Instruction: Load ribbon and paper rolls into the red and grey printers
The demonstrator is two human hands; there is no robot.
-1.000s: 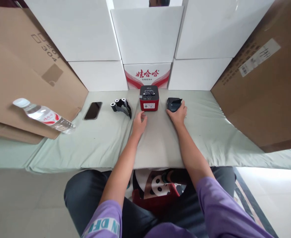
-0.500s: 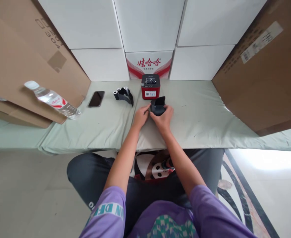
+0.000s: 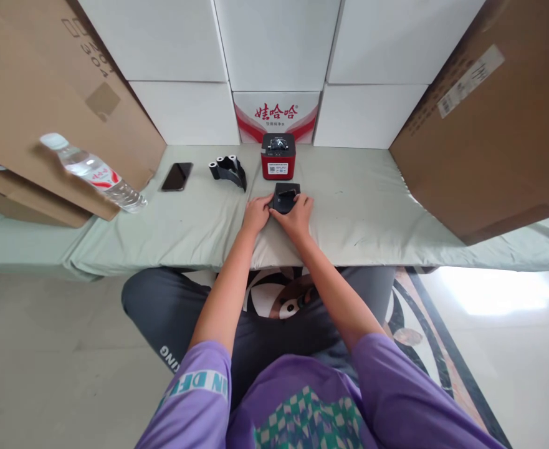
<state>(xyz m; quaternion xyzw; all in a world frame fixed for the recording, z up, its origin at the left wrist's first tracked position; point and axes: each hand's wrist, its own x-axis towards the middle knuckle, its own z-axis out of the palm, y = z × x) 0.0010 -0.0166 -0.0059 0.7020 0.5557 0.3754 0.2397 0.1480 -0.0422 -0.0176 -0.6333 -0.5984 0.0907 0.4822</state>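
Head view shows our left hand [image 3: 256, 214] and right hand [image 3: 297, 215] meeting on a small black device part [image 3: 285, 197], which lies on the green-covered bench [image 3: 367, 212] just in front of the red and black machine [image 3: 278, 156]. Our right grip is closed around the part's near right side; our left fingers [image 3: 265, 201] press its left edge. Left of the machine sits a black roll holder [image 3: 230, 170], then a dark phone [image 3: 177, 176]. A water bottle [image 3: 91, 171] lies against a cardboard box [image 3: 35, 106].
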